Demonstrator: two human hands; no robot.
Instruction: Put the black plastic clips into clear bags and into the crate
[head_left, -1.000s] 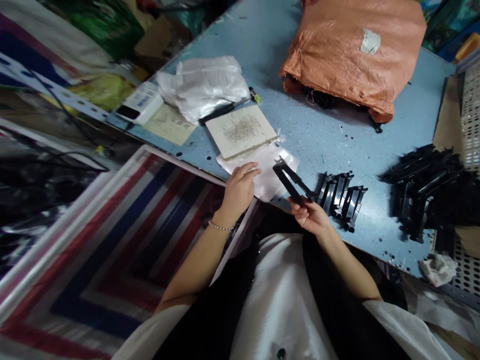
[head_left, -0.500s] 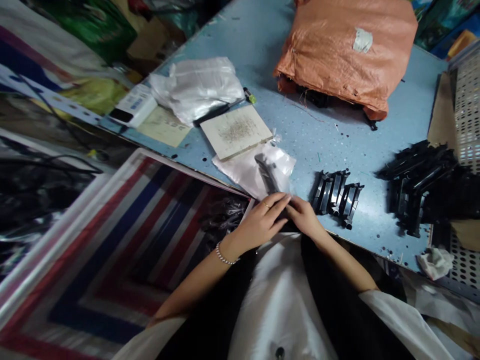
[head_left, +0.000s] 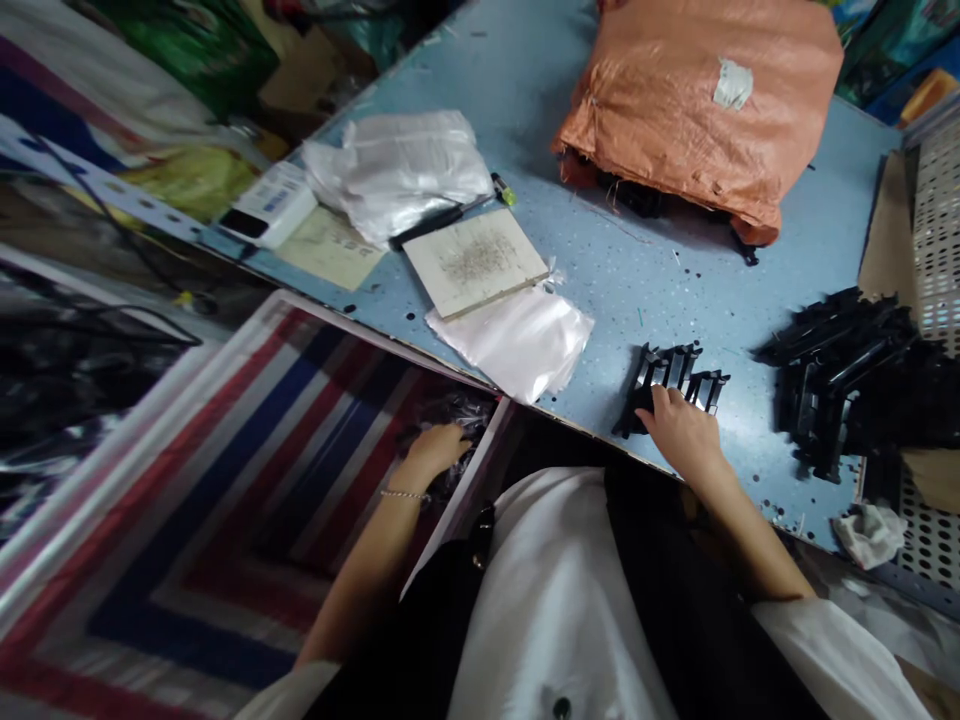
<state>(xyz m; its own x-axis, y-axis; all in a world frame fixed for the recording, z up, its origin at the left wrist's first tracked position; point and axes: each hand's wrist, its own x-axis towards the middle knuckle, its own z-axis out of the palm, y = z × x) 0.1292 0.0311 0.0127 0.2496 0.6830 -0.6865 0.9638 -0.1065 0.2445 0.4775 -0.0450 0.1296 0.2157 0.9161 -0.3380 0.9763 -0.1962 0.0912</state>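
Low on the left, my left hand (head_left: 437, 447) reaches over the striped box, beside bagged dark parts (head_left: 459, 412); its fingers are blurred, and whether they hold anything is unclear. My right hand (head_left: 684, 428) is at the small group of black plastic parts (head_left: 679, 366) near the table's front edge, its thumb and fingers closed on the leftmost part. A stack of clear plastic bags (head_left: 525, 340) lies between the hands, partly under a cream board (head_left: 478, 262) strewn with brown specks.
An orange sack (head_left: 697, 110) stands at the back. Many black parts (head_left: 847, 370) are heaped at the right by a perforated basket (head_left: 937, 230). More plastic bags (head_left: 412, 165) and a white box (head_left: 270, 205) lie at the left.
My hands have moved apart from the dark part they held over the bags. The left went down to the striped box, the right over to the black parts.
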